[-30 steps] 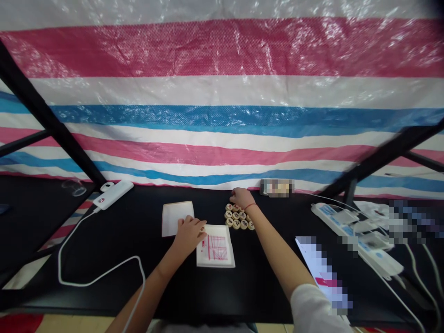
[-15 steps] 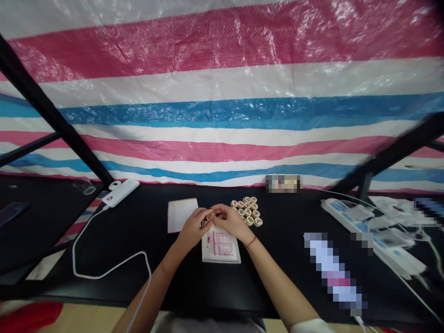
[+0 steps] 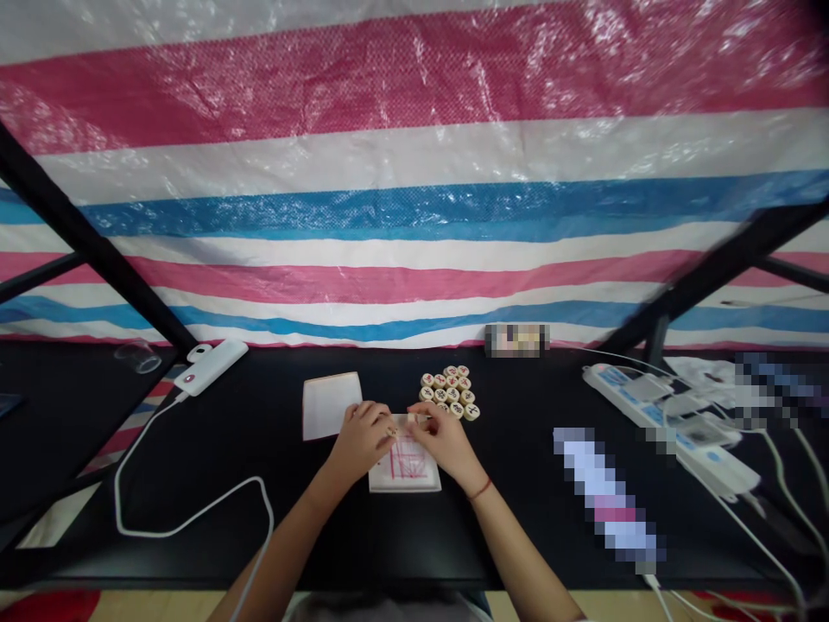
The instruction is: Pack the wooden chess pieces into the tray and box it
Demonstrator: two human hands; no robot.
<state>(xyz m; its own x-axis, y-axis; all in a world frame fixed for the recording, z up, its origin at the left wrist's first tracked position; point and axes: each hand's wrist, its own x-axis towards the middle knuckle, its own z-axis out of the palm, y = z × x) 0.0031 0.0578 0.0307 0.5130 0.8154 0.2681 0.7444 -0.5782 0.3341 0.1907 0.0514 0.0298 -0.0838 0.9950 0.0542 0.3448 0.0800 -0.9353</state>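
My left hand (image 3: 363,439) is over the upper left part of a small white box (image 3: 405,486) whose top shows pink grid lines. Its fingers curl round a pale round Chinese chess piece (image 3: 392,431), partly hidden by the fingertips. Above the box's upper right, my right hand (image 3: 446,438) has thumb and fingers pinched on another small pale chess piece (image 3: 412,418). Several round chess pieces (image 3: 452,394) with red or dark characters stand grouped just beyond my right hand. Left of the box, a white lid-like tray (image 3: 330,402) lies on the black table, close to my left hand.
A white power bank (image 3: 211,367) with a cable (image 3: 187,534) lies at the left. To the right are a blurred-out long object (image 3: 609,492) and a white power strip (image 3: 673,432) with plugs. A small blurred-out box (image 3: 516,340) stands by the striped sheet (image 3: 414,285).
My hands, which met over the box's top edge, have moved apart. The left is a little lower, and the right has a piece between its fingertips. The whole view has shifted slightly.
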